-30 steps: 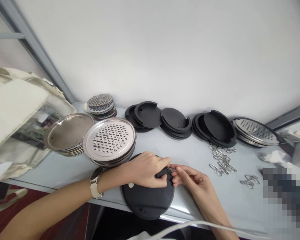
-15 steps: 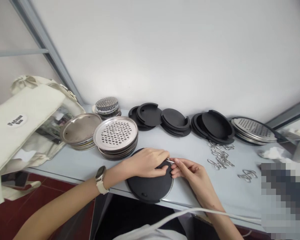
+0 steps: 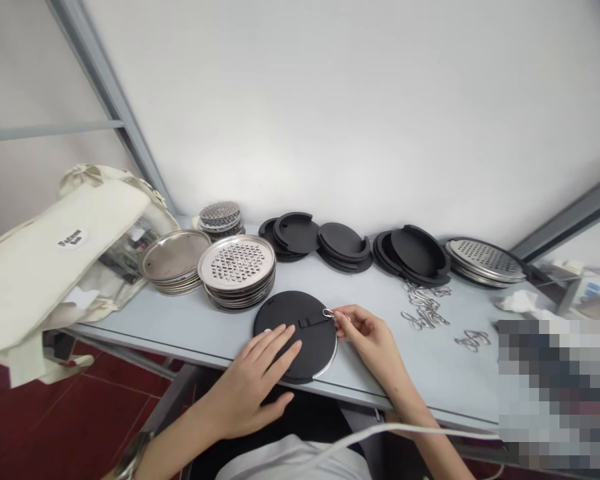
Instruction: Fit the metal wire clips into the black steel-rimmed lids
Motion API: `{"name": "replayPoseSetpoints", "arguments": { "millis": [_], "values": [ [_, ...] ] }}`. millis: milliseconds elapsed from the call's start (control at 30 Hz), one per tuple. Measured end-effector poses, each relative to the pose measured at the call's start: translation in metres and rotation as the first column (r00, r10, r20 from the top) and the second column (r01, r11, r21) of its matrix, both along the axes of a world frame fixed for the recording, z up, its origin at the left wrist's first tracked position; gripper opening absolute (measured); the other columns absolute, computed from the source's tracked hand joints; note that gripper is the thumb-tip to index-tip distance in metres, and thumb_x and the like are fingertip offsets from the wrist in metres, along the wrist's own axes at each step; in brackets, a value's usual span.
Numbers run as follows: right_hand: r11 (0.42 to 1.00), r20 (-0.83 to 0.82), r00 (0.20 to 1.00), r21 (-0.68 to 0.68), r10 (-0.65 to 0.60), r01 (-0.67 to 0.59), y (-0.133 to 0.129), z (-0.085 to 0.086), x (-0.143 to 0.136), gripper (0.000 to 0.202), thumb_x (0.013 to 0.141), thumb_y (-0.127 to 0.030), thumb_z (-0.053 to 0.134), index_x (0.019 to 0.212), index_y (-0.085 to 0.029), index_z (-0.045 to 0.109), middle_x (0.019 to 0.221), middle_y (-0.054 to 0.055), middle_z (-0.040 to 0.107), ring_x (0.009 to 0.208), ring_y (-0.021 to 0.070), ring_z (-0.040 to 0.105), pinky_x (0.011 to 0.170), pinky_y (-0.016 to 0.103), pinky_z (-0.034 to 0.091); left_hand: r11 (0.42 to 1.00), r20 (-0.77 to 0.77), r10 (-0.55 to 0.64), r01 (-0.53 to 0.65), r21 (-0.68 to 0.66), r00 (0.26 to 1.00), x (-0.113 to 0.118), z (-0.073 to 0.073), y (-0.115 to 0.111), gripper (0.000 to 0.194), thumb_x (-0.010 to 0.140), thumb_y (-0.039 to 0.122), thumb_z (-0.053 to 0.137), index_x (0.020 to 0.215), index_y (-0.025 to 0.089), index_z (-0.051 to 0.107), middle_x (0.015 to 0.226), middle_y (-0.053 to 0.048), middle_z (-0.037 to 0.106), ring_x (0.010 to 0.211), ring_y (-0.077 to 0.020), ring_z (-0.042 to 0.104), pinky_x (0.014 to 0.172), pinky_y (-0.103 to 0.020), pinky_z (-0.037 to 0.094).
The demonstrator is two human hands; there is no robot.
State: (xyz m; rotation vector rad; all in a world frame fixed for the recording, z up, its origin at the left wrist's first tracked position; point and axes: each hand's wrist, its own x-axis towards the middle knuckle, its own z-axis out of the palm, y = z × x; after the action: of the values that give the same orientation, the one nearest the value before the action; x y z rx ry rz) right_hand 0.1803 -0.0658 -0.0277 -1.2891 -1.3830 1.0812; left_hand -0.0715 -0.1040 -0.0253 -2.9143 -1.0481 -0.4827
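Observation:
A round black disc (image 3: 280, 313) with a silver rim showing at its lower right lies flat at the table's front edge. My left hand (image 3: 265, 373) rests on its left part, fingers spread and holding nothing. At the disc's right edge my right hand (image 3: 363, 333) pinches a small bent-wire metal clip (image 3: 329, 313), whose looped end shows beyond my fingertips. A black strap or slot (image 3: 314, 321) runs across the disc toward the clip. Whether the clip is joined to the disc I cannot tell.
Perforated metal grater discs (image 3: 237, 263) and plain metal discs (image 3: 176, 255) are stacked at left. Black round pieces (image 3: 344, 241) line the back. Several loose wire clips (image 3: 425, 307) lie at right, near another grater stack (image 3: 485, 260). A cream bag (image 3: 55, 267) stands at far left.
My left hand has moved from the clip at the right edge down to the left side of the disc and opened out flat. The disc has turned. My right hand still pinches the clip.

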Motion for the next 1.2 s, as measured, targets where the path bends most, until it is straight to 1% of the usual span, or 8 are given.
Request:
{"name": "replayPoseSetpoints", "arguments": {
  "millis": [133,333,433,633,767,900,1000,1200],
  "values": [
    [0.994,0.128,0.99,0.106,-0.054,0.041,-0.001,-0.002,-0.004,0.031,0.086,-0.046,0.055,0.091,-0.017,0.064,0.076,0.004,0.065,0.067,0.0164,0.06,0.064,0.026,0.05,0.986,0.036,-0.05,0.044,0.158,0.998,0.001,-0.022,0.004,0.058,0.085,0.027,0.048,0.141,0.013,0.035,0.147,-0.013,0.032,0.135,-0.0281,0.03,0.105,-0.042,0.034],
    [0.963,0.343,0.936,0.27,-0.084,-0.012,0.002,0.001,-0.011,0.03,0.091,-0.042,0.047,0.091,-0.018,0.064,0.075,0.004,0.065,0.065,0.0163,0.056,0.064,0.026,0.045,0.977,0.053,-0.034,0.021,0.214,0.998,0.002,-0.027,0.008,0.059,0.084,0.029,0.048,0.14,0.013,0.036,0.146,-0.013,0.034,0.134,-0.0279,0.032,0.105,-0.042,0.034],
    [0.971,0.383,0.923,0.233,-0.035,-0.06,0.001,0.003,-0.011,0.031,0.093,-0.041,0.043,0.096,-0.018,0.064,0.075,0.003,0.066,0.062,0.0159,0.055,0.06,0.025,0.043,0.979,0.064,-0.018,0.005,0.202,0.998,0.002,-0.025,0.006,0.061,0.083,0.029,0.048,0.141,0.014,0.035,0.146,-0.013,0.033,0.133,-0.0282,0.032,0.105,-0.043,0.034],
    [0.977,0.358,0.933,0.197,0.009,-0.085,-0.002,0.002,-0.006,0.034,0.093,-0.041,0.042,0.108,-0.019,0.064,0.092,0.006,0.068,0.069,0.0171,0.058,0.066,0.027,0.045,0.993,0.023,-0.005,0.002,0.114,1.0,0.001,-0.019,0.005,0.061,0.082,0.029,0.051,0.14,0.016,0.035,0.148,-0.011,0.031,0.134,-0.027,0.031,0.105,-0.042,0.034],
    [0.988,0.307,0.95,0.113,0.061,-0.1,-0.001,0.001,-0.003,0.039,0.092,-0.043,0.043,0.116,-0.018,0.062,0.08,0.005,0.065,0.066,0.0173,0.056,0.061,0.026,0.045,0.991,0.038,-0.006,0.001,0.132,0.999,0.001,-0.022,0.005,0.062,0.083,0.03,0.051,0.141,0.016,0.034,0.148,-0.012,0.031,0.134,-0.0275,0.031,0.105,-0.043,0.033],
    [0.987,0.314,0.946,0.107,0.081,-0.12,-0.002,0.001,-0.002,0.035,0.092,-0.042,0.045,0.112,-0.02,0.061,0.063,-0.002,0.051,0.058,0.0144,0.047,0.055,0.024,0.038,0.993,0.035,-0.004,0.0,0.12,0.999,0.002,-0.022,0.005,0.062,0.083,0.031,0.051,0.141,0.016,0.034,0.147,-0.011,0.031,0.134,-0.0275,0.031,0.105,-0.043,0.033],
    [0.983,0.314,0.945,0.122,0.092,-0.137,-0.004,0.001,-0.002,0.031,0.091,-0.043,0.046,0.105,-0.019,0.062,0.061,-0.003,0.044,0.057,0.0132,0.042,0.055,0.024,0.035,0.993,0.035,-0.006,0.002,0.121,0.999,0.001,-0.021,0.005,0.062,0.083,0.031,0.051,0.141,0.016,0.034,0.147,-0.012,0.032,0.134,-0.028,0.031,0.105,-0.043,0.033],
    [0.985,0.29,0.956,0.146,0.044,-0.09,-0.003,-0.003,-0.003,0.032,0.092,-0.045,0.044,0.103,-0.019,0.06,0.061,-0.003,0.045,0.058,0.0143,0.045,0.057,0.024,0.037,0.991,0.033,-0.011,0.006,0.136,0.999,0.001,-0.021,0.006,0.061,0.084,0.031,0.05,0.14,0.015,0.034,0.147,-0.012,0.032,0.134,-0.0274,0.031,0.105,-0.042,0.033]
  ]
}}
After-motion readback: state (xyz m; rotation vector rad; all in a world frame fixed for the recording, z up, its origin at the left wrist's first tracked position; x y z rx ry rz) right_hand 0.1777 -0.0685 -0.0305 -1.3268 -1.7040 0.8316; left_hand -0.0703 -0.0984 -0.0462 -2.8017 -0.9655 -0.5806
